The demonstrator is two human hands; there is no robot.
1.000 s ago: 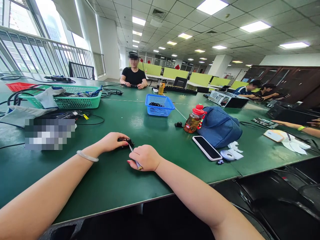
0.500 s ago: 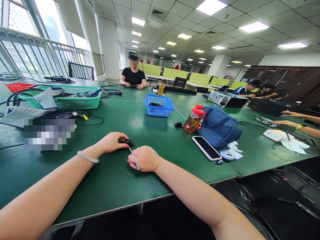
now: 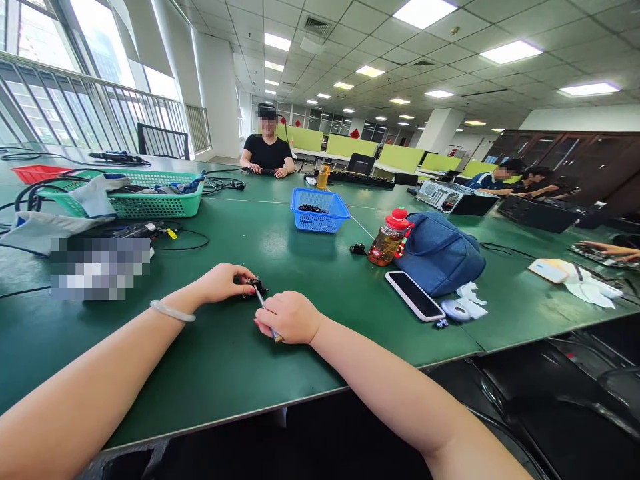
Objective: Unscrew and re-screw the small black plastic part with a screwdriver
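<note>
Between the fingers and thumb of my left hand (image 3: 227, 283) is a small black part (image 3: 257, 287), just above or on the green table; fingers hide some of it, and its exact kind does not show. My right hand (image 3: 287, 316) is closed around a slim metal tool like a screwdriver (image 3: 259, 299), whose brownish handle end pokes out below the fist. The shaft points up and left, and its tip meets or nearly meets the black part. A pale bangle circles my left wrist.
A blue basket (image 3: 320, 212) with black pieces stands ahead. To the left are a green basket (image 3: 170, 205), gloves and cables. On the right sit a bottle (image 3: 384, 245), a blue bag (image 3: 440, 253) and a phone (image 3: 414, 297). Other people sit across the table and at far right.
My left hand has tilted the black part up from its flatter position, and the tool's tip now lies against or over it. At far right, another person's hands and a circuit board have shifted rightward.
</note>
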